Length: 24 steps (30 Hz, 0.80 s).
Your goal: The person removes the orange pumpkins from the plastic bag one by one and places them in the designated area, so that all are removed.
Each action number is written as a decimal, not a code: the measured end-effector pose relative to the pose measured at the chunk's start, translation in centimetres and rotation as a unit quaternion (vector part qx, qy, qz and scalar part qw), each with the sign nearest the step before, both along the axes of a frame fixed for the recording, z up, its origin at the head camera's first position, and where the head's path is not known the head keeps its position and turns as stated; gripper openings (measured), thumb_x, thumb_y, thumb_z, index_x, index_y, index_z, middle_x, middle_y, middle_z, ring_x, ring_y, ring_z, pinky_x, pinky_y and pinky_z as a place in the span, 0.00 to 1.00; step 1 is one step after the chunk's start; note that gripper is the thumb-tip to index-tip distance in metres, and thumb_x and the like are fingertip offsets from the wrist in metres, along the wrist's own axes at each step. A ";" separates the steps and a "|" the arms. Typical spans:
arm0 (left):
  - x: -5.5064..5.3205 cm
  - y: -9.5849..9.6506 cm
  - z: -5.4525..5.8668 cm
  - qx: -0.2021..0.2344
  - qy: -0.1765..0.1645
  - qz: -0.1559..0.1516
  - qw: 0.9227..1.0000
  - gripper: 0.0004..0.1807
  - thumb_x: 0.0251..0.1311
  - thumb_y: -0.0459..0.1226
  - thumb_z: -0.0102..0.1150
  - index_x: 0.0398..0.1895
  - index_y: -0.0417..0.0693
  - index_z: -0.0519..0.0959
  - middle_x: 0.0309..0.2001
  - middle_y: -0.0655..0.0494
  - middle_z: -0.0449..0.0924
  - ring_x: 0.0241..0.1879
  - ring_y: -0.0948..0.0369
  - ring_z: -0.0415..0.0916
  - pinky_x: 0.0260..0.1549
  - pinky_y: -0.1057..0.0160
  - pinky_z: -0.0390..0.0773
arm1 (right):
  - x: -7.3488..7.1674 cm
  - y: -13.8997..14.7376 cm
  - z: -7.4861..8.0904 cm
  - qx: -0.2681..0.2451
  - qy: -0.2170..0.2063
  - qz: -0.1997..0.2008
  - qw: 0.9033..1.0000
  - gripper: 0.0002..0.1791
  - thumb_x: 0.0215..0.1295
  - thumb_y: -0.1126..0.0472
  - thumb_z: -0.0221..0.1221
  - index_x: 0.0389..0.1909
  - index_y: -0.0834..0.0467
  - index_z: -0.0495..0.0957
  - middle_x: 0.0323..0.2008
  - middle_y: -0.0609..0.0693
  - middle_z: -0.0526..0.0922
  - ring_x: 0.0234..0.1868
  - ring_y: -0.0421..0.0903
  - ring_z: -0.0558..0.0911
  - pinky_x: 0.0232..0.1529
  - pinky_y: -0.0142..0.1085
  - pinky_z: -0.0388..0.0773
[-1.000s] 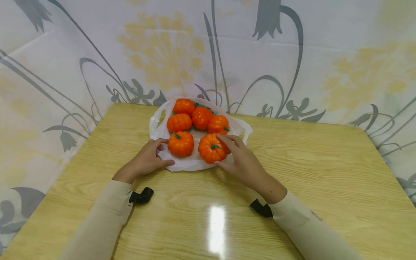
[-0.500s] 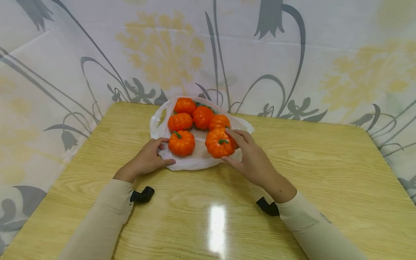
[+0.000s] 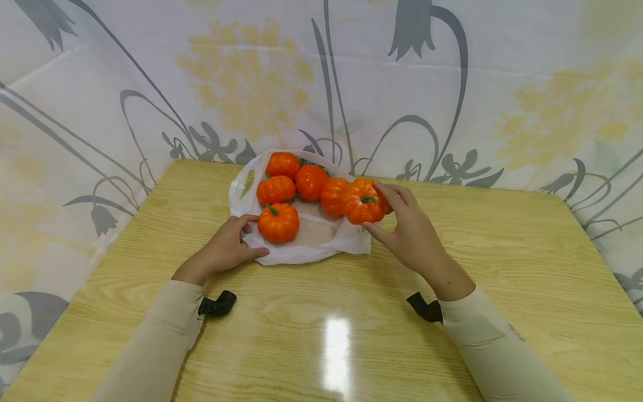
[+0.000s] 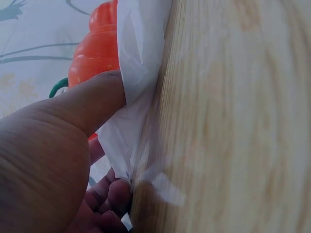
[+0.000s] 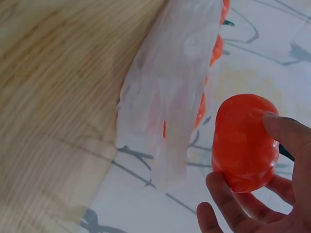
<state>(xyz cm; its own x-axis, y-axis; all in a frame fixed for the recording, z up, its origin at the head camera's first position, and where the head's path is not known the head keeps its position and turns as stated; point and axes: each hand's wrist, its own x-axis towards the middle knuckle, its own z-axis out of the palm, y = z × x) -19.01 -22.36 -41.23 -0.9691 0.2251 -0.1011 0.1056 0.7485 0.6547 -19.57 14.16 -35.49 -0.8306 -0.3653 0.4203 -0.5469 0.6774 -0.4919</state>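
My right hand (image 3: 414, 234) holds an orange toy pumpkin (image 3: 360, 207) with a green stem, thumb and fingers on opposite sides. In the right wrist view this pumpkin (image 5: 245, 145) is up off the table, beside the white plastic bag (image 5: 170, 73). My left hand (image 3: 221, 245) grips the bag (image 3: 301, 258) at its left front edge. The left wrist view shows its thumb (image 4: 97, 102) over the bag's rim and curled fingertips at the plastic. A pumpkin (image 3: 278, 223) sits inside the bag near the left fingers, with several more behind it.
The bag lies open toward the back of a wooden table (image 3: 502, 262). Behind the table hangs a floral-patterned cloth (image 3: 372, 89). A black wrist camera sits under each sleeve: the left camera (image 3: 218, 304) and the right camera (image 3: 425, 308).
My right hand has lifted the pumpkin from the bag's front right and carried it right and back, over the bag's right edge. The left hand stays put at the bag.
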 end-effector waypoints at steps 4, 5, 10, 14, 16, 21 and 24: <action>0.0 0.0 0.0 0.002 0.005 0.000 1.000 0.41 0.55 0.47 0.73 0.67 0.39 0.67 0.49 0.43 0.70 0.41 0.53 0.68 0.41 0.60 0.69 | -0.4 0.7 0.2 -0.006 0.016 -0.014 1.000 0.41 0.59 0.62 0.71 0.72 0.60 0.64 0.63 0.63 0.69 0.49 0.56 0.77 0.50 0.51 0.80; 0.0 0.0 0.0 0.002 0.005 0.000 1.000 0.41 0.55 0.47 0.73 0.67 0.39 0.67 0.49 0.43 0.69 0.40 0.53 0.68 0.41 0.60 0.69 | -0.6 0.9 0.3 -0.009 0.017 -0.017 1.000 0.41 0.59 0.62 0.71 0.72 0.61 0.64 0.63 0.64 0.69 0.49 0.57 0.77 0.51 0.52 0.80; -0.1 0.0 -0.1 0.000 0.001 -0.002 1.000 0.41 0.55 0.47 0.73 0.68 0.39 0.67 0.48 0.43 0.69 0.39 0.53 0.67 0.40 0.61 0.69 | -1.0 2.0 0.5 -0.026 0.015 -0.037 0.999 0.41 0.59 0.62 0.71 0.72 0.63 0.64 0.63 0.67 0.69 0.49 0.60 0.77 0.50 0.54 0.79; -0.2 0.1 -0.2 0.000 -0.003 0.000 1.000 0.41 0.55 0.47 0.73 0.68 0.39 0.67 0.48 0.43 0.69 0.39 0.53 0.67 0.40 0.61 0.69 | -1.5 2.8 0.7 -0.035 0.001 -0.061 0.997 0.40 0.61 0.61 0.70 0.72 0.62 0.63 0.62 0.69 0.68 0.48 0.62 0.77 0.49 0.55 0.79; -0.2 0.0 -0.2 -0.001 -0.004 0.000 1.000 0.41 0.55 0.47 0.73 0.68 0.39 0.67 0.48 0.43 0.69 0.39 0.53 0.67 0.40 0.60 0.69 | -1.6 3.1 0.8 -0.036 -0.009 -0.072 0.997 0.40 0.62 0.60 0.69 0.73 0.61 0.63 0.62 0.69 0.68 0.47 0.62 0.78 0.49 0.56 0.79; -0.1 0.0 -0.1 -0.002 0.000 0.000 1.000 0.41 0.55 0.47 0.73 0.67 0.38 0.67 0.48 0.42 0.69 0.39 0.53 0.68 0.40 0.60 0.69 | -2.1 3.8 0.7 -0.038 -0.026 -0.086 0.995 0.40 0.64 0.58 0.66 0.73 0.63 0.61 0.64 0.70 0.67 0.46 0.63 0.78 0.49 0.57 0.78; -0.2 0.0 -0.1 -0.002 -0.002 0.002 1.000 0.41 0.55 0.47 0.73 0.68 0.39 0.67 0.49 0.43 0.69 0.39 0.53 0.68 0.40 0.60 0.69 | -2.4 4.2 0.5 -0.036 -0.033 -0.091 0.995 0.39 0.65 0.57 0.66 0.73 0.64 0.61 0.63 0.71 0.67 0.45 0.64 0.77 0.49 0.57 0.77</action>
<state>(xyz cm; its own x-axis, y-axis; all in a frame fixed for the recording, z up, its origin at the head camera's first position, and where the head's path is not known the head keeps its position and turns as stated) -19.17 -22.32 -41.30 -0.9695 0.2209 -0.1065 0.0997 0.7519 0.6516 -21.95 18.37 -34.94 -0.9071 -0.1771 0.3817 -0.3826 0.7247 -0.5730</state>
